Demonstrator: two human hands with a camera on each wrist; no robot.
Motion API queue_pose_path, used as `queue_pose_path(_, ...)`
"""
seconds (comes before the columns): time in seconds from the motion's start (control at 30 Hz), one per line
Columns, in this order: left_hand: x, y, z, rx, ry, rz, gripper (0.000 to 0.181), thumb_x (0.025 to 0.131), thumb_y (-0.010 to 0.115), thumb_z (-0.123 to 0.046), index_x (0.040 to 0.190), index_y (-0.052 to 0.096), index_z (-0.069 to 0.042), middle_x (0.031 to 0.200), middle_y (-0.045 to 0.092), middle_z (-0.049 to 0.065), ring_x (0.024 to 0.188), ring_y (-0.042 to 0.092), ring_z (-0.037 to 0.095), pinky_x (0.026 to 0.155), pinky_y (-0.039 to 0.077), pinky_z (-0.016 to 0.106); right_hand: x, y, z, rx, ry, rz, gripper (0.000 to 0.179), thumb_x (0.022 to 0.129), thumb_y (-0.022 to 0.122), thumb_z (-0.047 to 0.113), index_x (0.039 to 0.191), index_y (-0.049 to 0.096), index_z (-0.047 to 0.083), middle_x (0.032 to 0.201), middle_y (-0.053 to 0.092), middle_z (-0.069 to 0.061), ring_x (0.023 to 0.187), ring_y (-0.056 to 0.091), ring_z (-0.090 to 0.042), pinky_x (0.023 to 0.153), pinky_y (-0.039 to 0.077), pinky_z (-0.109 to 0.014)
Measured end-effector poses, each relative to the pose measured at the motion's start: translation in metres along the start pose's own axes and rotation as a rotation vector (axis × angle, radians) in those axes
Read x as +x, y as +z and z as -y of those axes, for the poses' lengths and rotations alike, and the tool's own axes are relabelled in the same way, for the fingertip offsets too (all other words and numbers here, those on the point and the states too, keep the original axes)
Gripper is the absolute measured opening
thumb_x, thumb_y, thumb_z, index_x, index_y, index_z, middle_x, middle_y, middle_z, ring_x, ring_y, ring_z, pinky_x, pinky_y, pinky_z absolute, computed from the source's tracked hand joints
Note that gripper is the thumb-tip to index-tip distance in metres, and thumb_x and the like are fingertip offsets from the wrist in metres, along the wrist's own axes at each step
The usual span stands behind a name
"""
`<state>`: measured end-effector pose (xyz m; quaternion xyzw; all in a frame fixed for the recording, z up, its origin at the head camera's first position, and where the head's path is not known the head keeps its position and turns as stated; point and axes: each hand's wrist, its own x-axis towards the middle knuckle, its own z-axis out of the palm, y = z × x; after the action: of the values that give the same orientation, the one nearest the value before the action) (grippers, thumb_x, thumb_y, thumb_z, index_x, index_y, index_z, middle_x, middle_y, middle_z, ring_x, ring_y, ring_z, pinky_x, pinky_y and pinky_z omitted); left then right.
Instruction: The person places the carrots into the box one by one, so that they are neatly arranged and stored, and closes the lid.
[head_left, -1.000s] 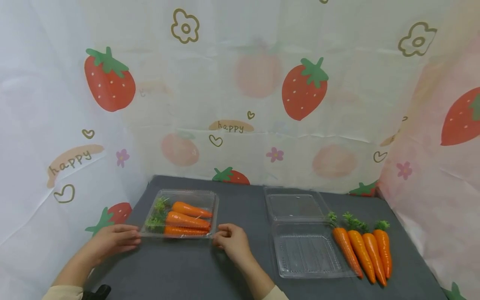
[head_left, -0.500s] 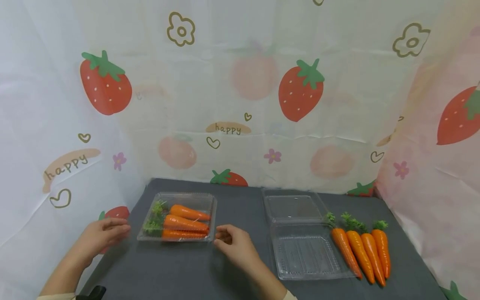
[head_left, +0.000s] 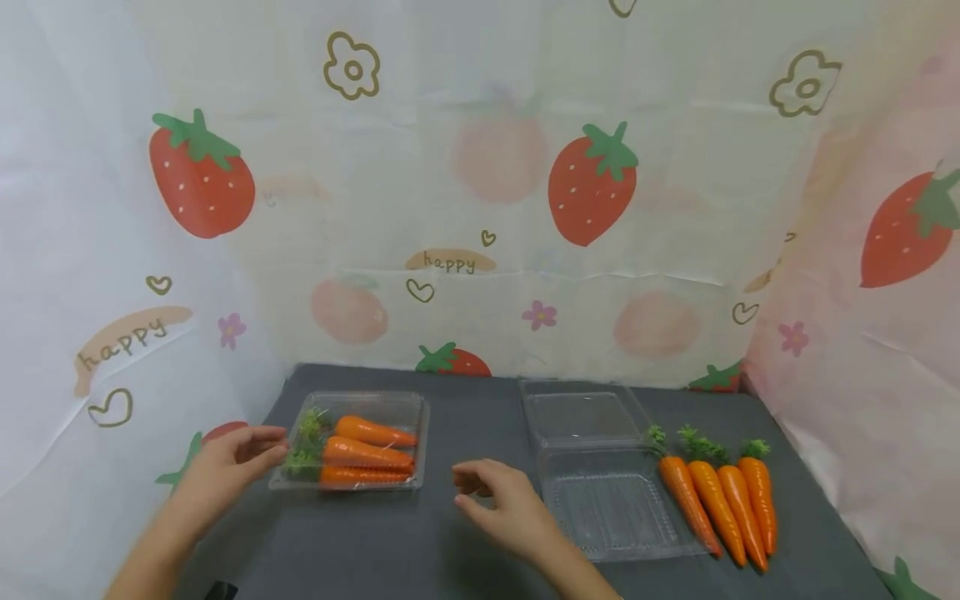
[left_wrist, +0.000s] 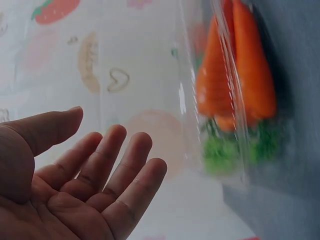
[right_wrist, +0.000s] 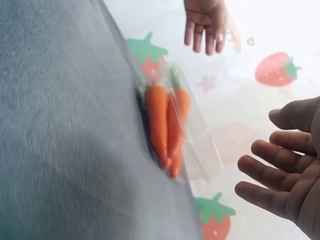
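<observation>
A clear plastic container (head_left: 422,417) with three orange carrots (head_left: 367,452) and their green tops in it lies at the left of the table, its lid down. My left hand (head_left: 225,471) hovers by its left edge with fingers loosely bent and nothing in them; the left wrist view shows the bare palm (left_wrist: 65,200) apart from the container. To the right of the container, my right hand (head_left: 502,504) is raised above the table, holding nothing, fingers spread (right_wrist: 265,172) in the right wrist view. A second clear container (head_left: 611,508) stands open, its lid folded back.
Several more carrots (head_left: 720,508) with green tops lie side by side at the right, touching or overlapping the open container's right edge. The dark grey table (head_left: 360,542) is bounded by strawberry-print cloth (head_left: 450,208) at the back and both sides.
Both hands have left the filled container's edges. The left hand drew away to the left, then came back near it, higher; the right hand shifted rightward. The head view has shifted slightly.
</observation>
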<state>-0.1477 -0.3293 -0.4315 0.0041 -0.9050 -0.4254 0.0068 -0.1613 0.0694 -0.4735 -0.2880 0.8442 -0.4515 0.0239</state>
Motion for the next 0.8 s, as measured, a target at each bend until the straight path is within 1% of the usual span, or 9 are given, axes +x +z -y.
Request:
queue_pose_path(0.1,-0.003,0.010,-0.012,0.018,0.036,-0.001,0.054,0.099,0.067,-0.043,0.135,0.063,-0.003,0.125,0.072,0.012,0.104,0.070,0.014,0.077,0.059,0.022,-0.009,-0.009,-0.003,-0.060,-0.021,-0.024,0.035,0.098,0.072,0.019,0.132,0.066,0.016,0.119,0.070,0.004,0.110,0.066,-0.011,0.095,0.060,-0.033)
queue_pose_path(0.17,-0.005,0.018,-0.020,0.023,0.054,-0.004,0.051,0.099,0.068,-0.044,0.134,0.065,-0.007,0.125,0.072,0.009,0.107,0.070,0.019,0.077,0.058,0.023,-0.014,-0.015,-0.005,-0.083,-0.033,-0.040,0.036,0.098,0.072,0.018,0.133,0.066,0.016,0.120,0.070,0.006,0.111,0.066,-0.011,0.096,0.059,-0.033)
queue_pose_path(0.23,-0.007,0.026,-0.027,0.014,0.071,-0.004,0.050,0.098,0.068,-0.044,0.133,0.065,-0.009,0.126,0.072,0.009,0.108,0.070,0.022,0.078,0.058,0.024,-0.019,-0.022,-0.008,-0.092,-0.039,-0.057,0.036,0.097,0.073,0.017,0.133,0.066,0.016,0.120,0.070,0.006,0.111,0.066,-0.011,0.096,0.060,-0.036)
queue_pose_path(0.33,-0.008,0.038,-0.037,-0.006,0.087,0.003,0.048,0.097,0.069,-0.044,0.133,0.066,-0.012,0.128,0.071,0.009,0.108,0.070,0.023,0.076,0.059,0.024,-0.026,-0.033,-0.013,-0.118,-0.044,-0.092,0.036,0.097,0.073,0.020,0.132,0.066,0.017,0.119,0.070,0.006,0.109,0.067,-0.011,0.093,0.060,-0.037)
queue_pose_path(0.47,-0.009,0.054,-0.048,-0.062,0.121,0.026,0.045,0.097,0.071,-0.040,0.132,0.066,-0.012,0.130,0.069,0.012,0.108,0.071,0.023,0.077,0.061,0.024,-0.036,-0.045,-0.019,-0.146,-0.035,-0.146,0.036,0.095,0.075,0.022,0.131,0.068,0.019,0.118,0.071,0.006,0.107,0.067,-0.010,0.091,0.060,-0.035)
queue_pose_path(0.57,-0.009,0.066,-0.056,-0.106,0.133,0.040,0.041,0.097,0.072,-0.035,0.132,0.066,-0.013,0.129,0.069,0.012,0.109,0.071,0.023,0.079,0.062,0.024,-0.043,-0.054,-0.023,-0.157,-0.031,-0.181,0.037,0.094,0.076,0.020,0.130,0.068,0.019,0.118,0.071,0.005,0.108,0.067,-0.010,0.092,0.060,-0.036)
queue_pose_path(0.67,-0.010,0.076,-0.063,-0.143,0.143,0.051,0.039,0.097,0.073,-0.029,0.132,0.066,-0.014,0.128,0.069,0.011,0.111,0.070,0.025,0.082,0.063,0.026,-0.049,-0.062,-0.027,-0.182,-0.047,-0.217,0.038,0.093,0.077,0.015,0.130,0.068,0.018,0.119,0.071,0.004,0.109,0.067,-0.010,0.092,0.060,-0.037)
queue_pose_path(0.8,-0.011,0.091,-0.071,-0.144,0.144,0.058,0.038,0.096,0.074,-0.026,0.133,0.066,-0.017,0.126,0.069,0.009,0.111,0.070,0.024,0.084,0.063,0.029,-0.057,-0.073,-0.032,-0.207,-0.061,-0.269,0.039,0.091,0.078,0.012,0.129,0.070,0.017,0.118,0.072,0.005,0.108,0.068,-0.009,0.090,0.061,-0.037)
